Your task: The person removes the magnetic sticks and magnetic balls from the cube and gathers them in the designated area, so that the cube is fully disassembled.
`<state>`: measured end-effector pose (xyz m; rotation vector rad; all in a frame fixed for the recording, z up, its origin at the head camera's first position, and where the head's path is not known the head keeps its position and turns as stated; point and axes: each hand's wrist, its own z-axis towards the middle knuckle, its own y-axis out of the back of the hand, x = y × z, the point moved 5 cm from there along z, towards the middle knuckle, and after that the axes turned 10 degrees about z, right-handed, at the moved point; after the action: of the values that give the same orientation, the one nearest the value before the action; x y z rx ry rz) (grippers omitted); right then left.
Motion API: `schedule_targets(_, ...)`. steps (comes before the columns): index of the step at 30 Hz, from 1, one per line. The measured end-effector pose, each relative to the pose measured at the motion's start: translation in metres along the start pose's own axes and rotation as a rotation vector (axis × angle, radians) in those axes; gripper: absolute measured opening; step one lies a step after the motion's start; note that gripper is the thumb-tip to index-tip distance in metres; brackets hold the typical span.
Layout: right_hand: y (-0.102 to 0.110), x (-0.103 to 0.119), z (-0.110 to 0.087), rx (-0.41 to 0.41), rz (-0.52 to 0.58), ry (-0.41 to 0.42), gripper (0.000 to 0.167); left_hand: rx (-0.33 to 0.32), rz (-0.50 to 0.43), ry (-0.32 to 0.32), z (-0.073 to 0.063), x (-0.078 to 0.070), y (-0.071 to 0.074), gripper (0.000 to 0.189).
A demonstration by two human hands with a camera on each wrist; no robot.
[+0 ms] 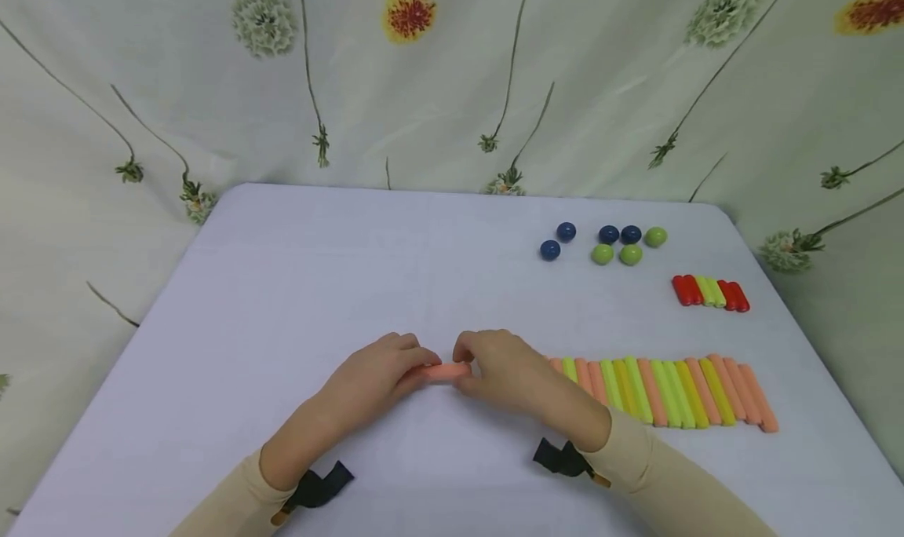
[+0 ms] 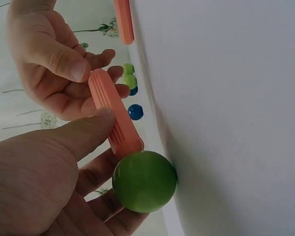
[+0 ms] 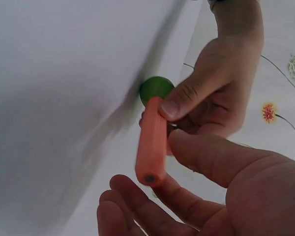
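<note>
Near the middle of the table, both hands meet at an orange ribbed stick (image 1: 446,372), a hole showing in its end in the right wrist view. My left hand (image 1: 377,376) pinches it, thumb on the ribbed side. A green ball (image 2: 144,181) sits against the stick's end on that side, with left fingers behind it; from the head it is hidden under the hand. At the opposite end, my right hand (image 1: 512,372) holds the stick loosely between thumb (image 3: 187,147) and index finger, its other fingers spread.
A row of orange, yellow and yellow-green sticks (image 1: 655,396) lies to the right, partly behind the right forearm. Farther back are short red and yellow-green sticks (image 1: 709,292). Several blue balls (image 1: 550,250) and green balls (image 1: 603,254) rest near the far edge, before a flowered cloth (image 1: 424,113).
</note>
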<state>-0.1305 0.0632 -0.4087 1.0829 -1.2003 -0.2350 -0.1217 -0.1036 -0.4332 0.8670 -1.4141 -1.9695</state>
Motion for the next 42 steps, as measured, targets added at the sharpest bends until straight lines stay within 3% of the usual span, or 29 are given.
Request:
schedule_targets(4,-0.012,-0.001,-0.001,-0.062,0.058,-0.011,0.010,0.026,-0.042,-0.009,0.000,0.002,0.000,0.018)
schedule_targets(9,-0.015,-0.001,-0.002,-0.105,0.056,0.020,0.012,0.096,-0.007,0.071,-0.003,0.018,0.004,0.026)
schedule_targets(12,-0.017,-0.002,-0.002,-0.120,0.065,0.044,0.014,0.125,0.001,0.086,-0.006,0.025,0.005,0.024)
schedule_targets(19,-0.013,-0.010,-0.011,-0.191,0.077,0.078,0.015,0.150,-0.131,0.027,-0.003,0.026,0.004,0.021)
schedule_targets(22,-0.005,-0.017,-0.019,-0.244,0.061,0.063,0.018,0.150,-0.156,0.020,-0.005,0.029,0.006,0.020)
schedule_targets(27,0.016,-0.030,-0.034,-0.331,0.117,-0.023,0.021,0.115,-0.117,0.060,-0.009,0.039,0.010,0.021)
schedule_targets(34,0.044,-0.055,-0.060,-0.422,0.188,-0.069,0.020,0.111,-0.089,0.065,-0.009,0.038,0.010,0.023)
schedule_targets(42,0.072,-0.101,-0.100,-0.552,0.095,-0.159,0.026,0.117,-0.091,0.047,-0.007,0.031,0.008,0.023)
